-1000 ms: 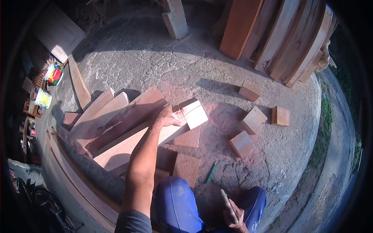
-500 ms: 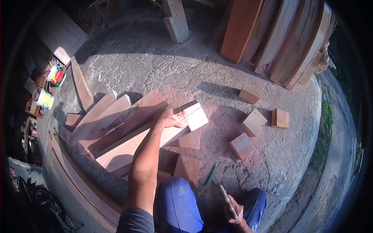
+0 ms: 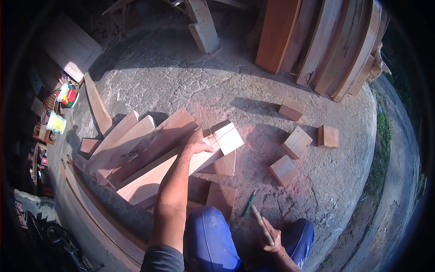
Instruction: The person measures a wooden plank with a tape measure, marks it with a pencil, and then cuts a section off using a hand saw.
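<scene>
A pale wooden beam [image 3: 156, 174] lies slantwise in front of me, its squared end toward the right. My left hand [image 3: 198, 144] grips it near that end, fingers over the top and thumb on the lit face. My right hand [image 3: 273, 238] is closed around the light wooden handle of a handsaw [image 3: 259, 219], beside my right knee. The saw's blade shows edge-on as a thin dark line running up to the beam's end, where a narrow cut line crosses the wood. A green pencil [image 3: 248, 203] lies on the ground near the handle.
Several cut wood blocks [image 3: 297, 143] lie to the right, and pinkish sawdust covers the concrete around them. Other beams [image 3: 156, 143] lie beside the held one. Long boards [image 3: 317, 45] lean at the back right. Buckets [image 3: 56, 122] stand at the far left.
My right hand and the saw handle have moved forward, toward the beam. My left hand keeps its grip on the beam, and the whole view has shifted slightly.
</scene>
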{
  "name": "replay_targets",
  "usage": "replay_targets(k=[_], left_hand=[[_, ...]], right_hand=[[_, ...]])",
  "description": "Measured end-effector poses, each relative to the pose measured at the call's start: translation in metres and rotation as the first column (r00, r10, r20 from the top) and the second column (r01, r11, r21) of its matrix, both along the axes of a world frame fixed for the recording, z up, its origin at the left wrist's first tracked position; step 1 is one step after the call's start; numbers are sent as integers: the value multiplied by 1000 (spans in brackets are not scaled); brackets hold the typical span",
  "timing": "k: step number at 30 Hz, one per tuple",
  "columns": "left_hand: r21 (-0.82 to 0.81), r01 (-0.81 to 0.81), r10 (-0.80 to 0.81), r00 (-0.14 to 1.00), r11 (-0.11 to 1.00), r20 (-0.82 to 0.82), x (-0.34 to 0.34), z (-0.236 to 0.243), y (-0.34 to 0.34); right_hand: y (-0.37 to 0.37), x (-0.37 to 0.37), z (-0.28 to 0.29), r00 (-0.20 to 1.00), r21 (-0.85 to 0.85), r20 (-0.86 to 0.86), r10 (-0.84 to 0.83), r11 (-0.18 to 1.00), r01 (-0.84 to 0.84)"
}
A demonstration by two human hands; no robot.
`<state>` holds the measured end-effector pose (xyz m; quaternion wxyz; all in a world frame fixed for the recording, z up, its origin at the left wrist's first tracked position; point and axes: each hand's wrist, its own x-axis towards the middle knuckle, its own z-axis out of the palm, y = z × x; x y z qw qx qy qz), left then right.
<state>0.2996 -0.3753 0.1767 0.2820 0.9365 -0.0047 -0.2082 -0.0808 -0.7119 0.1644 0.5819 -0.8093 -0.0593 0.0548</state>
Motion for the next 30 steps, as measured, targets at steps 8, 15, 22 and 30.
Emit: replay_targets(k=[8,15,22,30], left_hand=[[248,-67,48,996,966,79,-25,-9,-16],[-28,-3,1,997,1000,-71,7,-2,7],[-16,-26,26,1000,1000,-6,-4,-12,0],[32,-55,52,996,998,75,-15,-12,-6]], right_hand=[[81,159,-54,973,-69,230,-25,997,42],[28,45,-34,992,-160,126,11,987,9],[26,54,-47,964,-172,264,41,985,5],[50,91,-43,993,-157,122,-11,987,30]])
